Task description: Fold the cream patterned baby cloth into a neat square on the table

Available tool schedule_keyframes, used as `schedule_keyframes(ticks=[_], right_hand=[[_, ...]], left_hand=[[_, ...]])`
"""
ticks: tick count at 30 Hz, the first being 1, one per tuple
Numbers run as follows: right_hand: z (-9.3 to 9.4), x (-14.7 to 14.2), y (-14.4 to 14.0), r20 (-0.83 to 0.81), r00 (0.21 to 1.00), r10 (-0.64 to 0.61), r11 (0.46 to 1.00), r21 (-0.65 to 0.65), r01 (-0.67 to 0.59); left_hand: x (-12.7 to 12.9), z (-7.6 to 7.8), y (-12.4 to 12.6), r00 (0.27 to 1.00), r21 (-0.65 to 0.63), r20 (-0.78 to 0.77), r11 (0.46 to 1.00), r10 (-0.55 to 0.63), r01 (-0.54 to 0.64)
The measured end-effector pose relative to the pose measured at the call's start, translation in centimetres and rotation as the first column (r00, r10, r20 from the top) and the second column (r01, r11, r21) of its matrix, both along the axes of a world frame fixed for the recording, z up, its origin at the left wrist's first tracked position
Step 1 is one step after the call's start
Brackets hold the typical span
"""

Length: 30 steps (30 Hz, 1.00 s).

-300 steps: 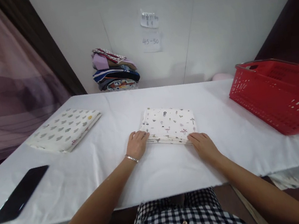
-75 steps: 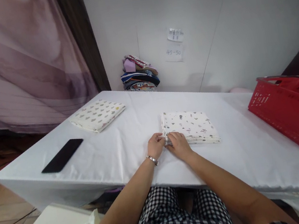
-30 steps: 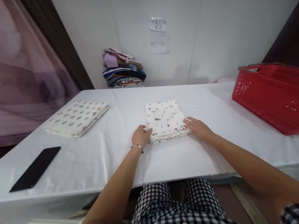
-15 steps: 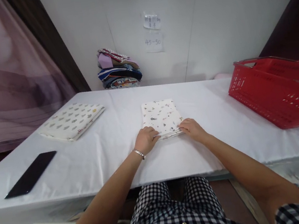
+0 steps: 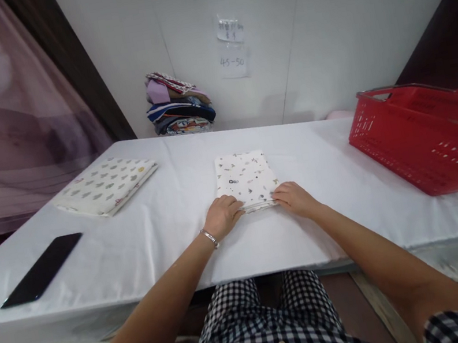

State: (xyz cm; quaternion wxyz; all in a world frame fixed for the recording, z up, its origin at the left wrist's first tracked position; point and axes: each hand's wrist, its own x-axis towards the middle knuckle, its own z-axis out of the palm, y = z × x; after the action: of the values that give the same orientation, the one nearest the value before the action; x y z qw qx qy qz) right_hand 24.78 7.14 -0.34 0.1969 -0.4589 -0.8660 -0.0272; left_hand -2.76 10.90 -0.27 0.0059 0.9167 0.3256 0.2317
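Note:
A white cloth with small printed figures [image 5: 245, 175] lies folded into a rectangle on the white-covered table [image 5: 189, 248] in front of me. At its near left corner my left hand [image 5: 224, 214] is closed, fingers on top and thumb toward the near edge. My right hand [image 5: 294, 198] pinches the near right corner in the same way. Several folded layers show along the near edge between the hands. The fingertips under the cloth are partly hidden.
To the left lies another folded white cloth with grey cloud-like prints [image 5: 106, 186], with a black flat slab [image 5: 42, 269] nearer me. A red plastic basket [image 5: 429, 138] stands at the right. Stacked fabrics [image 5: 179, 103] rise behind the table by the wall with paper signs [image 5: 232, 48].
Both hands keep their hold on the cloth's near corners, almost unmoved. The whole view has shifted very slightly.

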Motion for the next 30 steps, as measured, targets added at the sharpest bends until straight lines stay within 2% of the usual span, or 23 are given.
schedule_keyframes(ticks=[5, 10, 14, 17, 23, 30], right_hand=[[0.6, -0.3, 0.2, 0.078, 0.997, -0.017, 0.999, -0.034, 0.019], [-0.2, -0.1, 0.2, 0.025, 0.996, -0.082, 0.993, 0.084, 0.079], [-0.9, 0.4, 0.0, 0.018, 0.999, -0.037, 0.995, 0.092, 0.035], [-0.7, 0.6, -0.2, 0.023, 1.0, 0.001, 0.997, 0.074, -0.003], [0.3, 0.7, -0.3, 0.031, 0.998, 0.061, 0.997, 0.036, -0.062], [-0.2, 0.4, 0.3, 0.017, 0.999, 0.037, 0.991, 0.13, -0.039]], left_hand=[[0.3, 0.4, 0.2, 0.999, 0.02, -0.038, 1.0, 0.013, -0.012], [0.6, 0.2, 0.1, 1.0, 0.063, -0.002, 0.998, 0.03, -0.029], [0.4, -0.3, -0.3, 0.999, 0.055, 0.042, 0.998, -0.004, 0.002], [0.5, -0.6, -0.4, 1.0, 0.08, 0.003, 0.996, -0.024, 0.024], [1.2, -0.6, -0.1, 0.999, 0.072, 0.006, 0.997, 0.035, -0.035], [1.6, -0.5, -0.1, 0.999, 0.1, 0.026, 0.994, 0.047, -0.05]])
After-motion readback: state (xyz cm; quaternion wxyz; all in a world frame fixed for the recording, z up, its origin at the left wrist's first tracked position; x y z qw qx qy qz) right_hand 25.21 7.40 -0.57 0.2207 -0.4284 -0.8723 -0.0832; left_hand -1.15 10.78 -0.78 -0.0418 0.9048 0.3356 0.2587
